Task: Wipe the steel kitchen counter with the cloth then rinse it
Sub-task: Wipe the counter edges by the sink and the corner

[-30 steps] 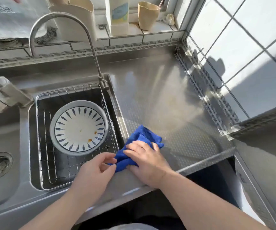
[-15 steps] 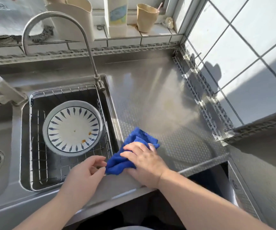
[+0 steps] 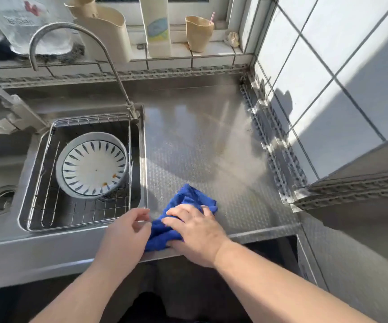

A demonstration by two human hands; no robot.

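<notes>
My right hand (image 3: pixel 196 231) lay palm-down on the blue cloth (image 3: pixel 183 220), fingers spread and slightly bent over the bunched fabric, pressing it flat to the steel counter (image 3: pixel 200 148); I read it as pressing, not a curled grasp. My left hand (image 3: pixel 124 238) sat just beside the cloth's left edge, fingers loosely curled near it; whether the fingertips pinched the fabric or only touched it I could not tell, that spot was hidden and blurred.

The cloth was at the counter's front edge, close to the right rim of the sink (image 3: pixel 143 159). It lay bunched, long axis running roughly from the front edge up and away toward the back. Nearly all the unwiped counter stretched away from my right hand, toward the back and the tiled wall (image 3: pixel 328 78) on the right. So the next stroke was probably a push forward and right, and the right hand was the one placed to do it.

Inside the sink a wire basket (image 3: pixel 48 206) held a patterned plate (image 3: pixel 92 164). The faucet (image 3: pixel 76 33) arched over it from the back rim. Rinsing not yet done.
</notes>
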